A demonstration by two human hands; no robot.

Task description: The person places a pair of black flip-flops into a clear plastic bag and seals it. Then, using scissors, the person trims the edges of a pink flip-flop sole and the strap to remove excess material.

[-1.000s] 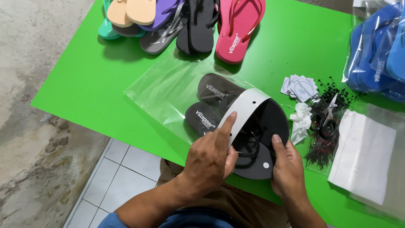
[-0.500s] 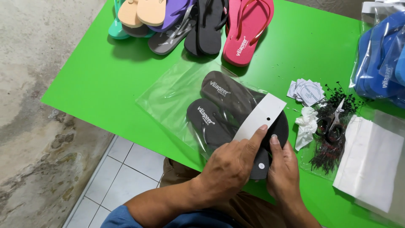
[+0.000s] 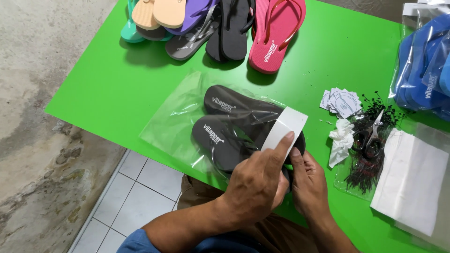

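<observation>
**Two hands at a bagged pair of dark flip-flops on a green table**

Nearest the viewer, the person's blue sleeve [image 3: 140,241] and brown trousers [image 3: 243,229] show at the table's near edge. The left hand [image 3: 255,185] lies curled over the heel end of the dark flip-flops [image 3: 234,129], its forefinger stretched out and pressing on a white card strip [image 3: 287,126] that wraps across the pair. The right hand [image 3: 307,180] sits just beside it, fingers bent and closed on the same heel end from the right; how much it grips is hidden by the left hand. The pair lies side by side, toes pointing away to the left, partly inside a clear plastic bag [image 3: 173,124] that spreads flat on the green table [image 3: 108,89].

To the right of the hands lie a crumpled white scrap [image 3: 341,140], a pair of scissors [image 3: 372,136] on a heap of small black fasteners [image 3: 363,166], a stack of white paper tags [image 3: 341,100], and a flat white sheet [image 3: 410,180].

At the far edge stands a row of loose flip-flops: teal, peach, purple, grey, black, and a pink flip-flop [image 3: 274,33]. Blue flip-flops in a clear bag [image 3: 424,65] occupy the far right corner.

Left of the table, the floor is rough, stained concrete [image 3: 42,93]; white tiles [image 3: 126,197] begin under the near edge.
</observation>
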